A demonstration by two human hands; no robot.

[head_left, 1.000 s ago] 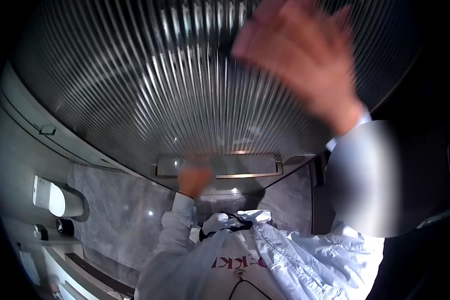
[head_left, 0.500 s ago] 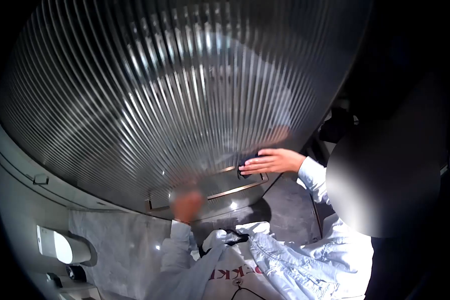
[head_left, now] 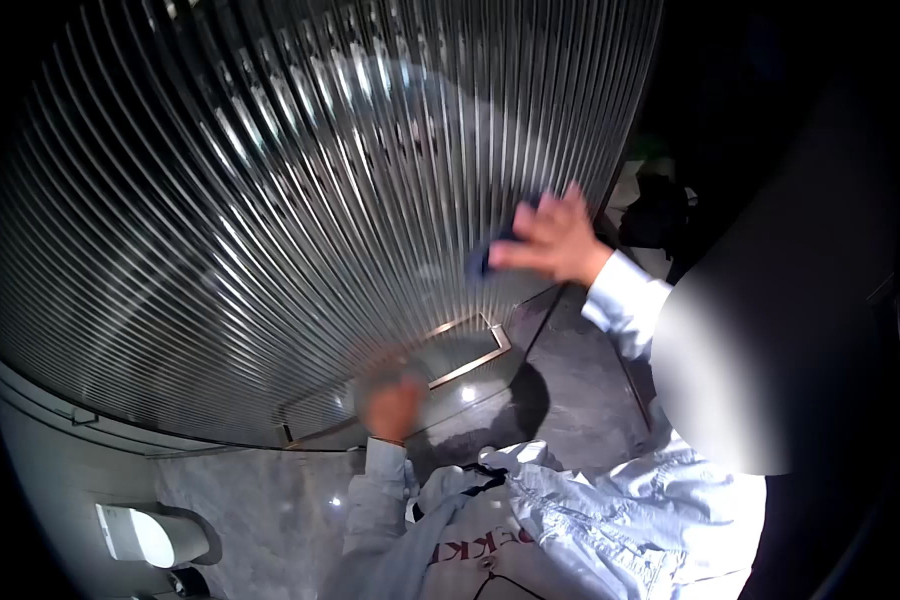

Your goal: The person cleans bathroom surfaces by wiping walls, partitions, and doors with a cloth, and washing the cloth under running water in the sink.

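Note:
A large ribbed glass door [head_left: 300, 200] fills most of the head view and reflects light. My right hand [head_left: 555, 240] is on its right side, fingers spread over a dark blue cloth [head_left: 482, 258] pressed to the glass. The cloth is partly hidden behind the fingers and blurred. Lower down, my left hand [head_left: 395, 405] is closed at the long metal door handle [head_left: 498, 338], a rectangular frame. A blur covers its fingertips, so the exact grip is hard to see.
Grey stone-look floor [head_left: 260, 510] lies below the door. A white toilet [head_left: 155, 535] stands at the lower left. Dark objects [head_left: 660, 205] sit beyond the door's right edge. A blurred pale round patch [head_left: 730, 380] hides part of the right side.
My right hand has moved up the glass with the cloth, away from the handle, its fingers more spread. My left hand stays at the handle. The view has shifted slightly.

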